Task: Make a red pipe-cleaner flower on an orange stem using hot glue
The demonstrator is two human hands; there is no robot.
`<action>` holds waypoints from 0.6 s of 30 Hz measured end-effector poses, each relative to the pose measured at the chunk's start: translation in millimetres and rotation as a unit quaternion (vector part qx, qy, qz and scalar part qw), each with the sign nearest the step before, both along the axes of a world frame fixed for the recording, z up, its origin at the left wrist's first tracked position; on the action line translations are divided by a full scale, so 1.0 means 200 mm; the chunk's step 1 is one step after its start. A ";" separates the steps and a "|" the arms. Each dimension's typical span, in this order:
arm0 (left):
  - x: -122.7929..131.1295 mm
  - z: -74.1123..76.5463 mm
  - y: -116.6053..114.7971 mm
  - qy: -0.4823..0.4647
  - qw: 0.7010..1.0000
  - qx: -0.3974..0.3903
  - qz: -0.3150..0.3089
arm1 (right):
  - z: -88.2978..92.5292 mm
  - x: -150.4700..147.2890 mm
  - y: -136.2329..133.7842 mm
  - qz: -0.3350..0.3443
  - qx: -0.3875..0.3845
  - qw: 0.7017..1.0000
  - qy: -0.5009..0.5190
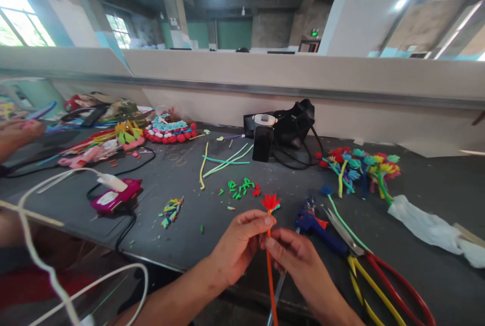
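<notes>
Near the table's front edge, my left hand (240, 247) pinches the top of an orange stem, just beneath the red petals of a pipe-cleaner flower (270, 202). Slightly lower, the fingers of my right hand (299, 258) close on that same stem, which hangs down below both hands. A grey rod (281, 290) runs behind the stem; what it belongs to is hidden. Right of my hands lie a blue glue gun (322, 230), scissors with red handles (394, 285) and a yellow-handled tool (373, 290). Short green pieces (240, 188) and red bits (256, 190) lie beyond the flower.
Finished flowers (352, 164) and a white-wrapped bundle (424, 227) lie at right. A black bag (299, 121) stands behind a phone (262, 143). Loose pipe cleaners (227, 161) lie mid-table. Left are a magenta power strip (116, 197), cables and another person's hand (20, 134).
</notes>
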State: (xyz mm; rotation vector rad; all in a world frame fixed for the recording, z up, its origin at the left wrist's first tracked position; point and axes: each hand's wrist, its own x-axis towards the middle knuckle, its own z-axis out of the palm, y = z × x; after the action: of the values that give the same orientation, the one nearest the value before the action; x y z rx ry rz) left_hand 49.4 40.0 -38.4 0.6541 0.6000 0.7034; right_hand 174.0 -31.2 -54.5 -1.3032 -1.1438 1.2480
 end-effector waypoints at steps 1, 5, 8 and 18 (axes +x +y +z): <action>0.00 0.00 0.00 0.001 1.000 0.005 0.002 | 0.01 0.00 0.00 -0.002 0.002 1.000 -0.004; 0.00 -0.02 0.01 0.017 0.999 0.027 0.028 | 0.06 0.05 -0.01 -0.043 0.050 0.994 -0.084; 0.00 -0.03 0.02 0.025 0.998 0.018 0.051 | 0.09 0.17 -0.01 -0.131 0.098 0.953 -0.255; -0.02 0.04 0.04 0.020 0.999 0.034 0.032 | -0.06 0.50 -0.03 -0.182 -0.043 0.734 -0.653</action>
State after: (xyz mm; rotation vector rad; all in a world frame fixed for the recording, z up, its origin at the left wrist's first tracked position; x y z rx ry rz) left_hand 45.5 47.1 -30.6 0.7163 0.6377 0.7759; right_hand 274.3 -37.6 -65.5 -2.4372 -1.5786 -0.1180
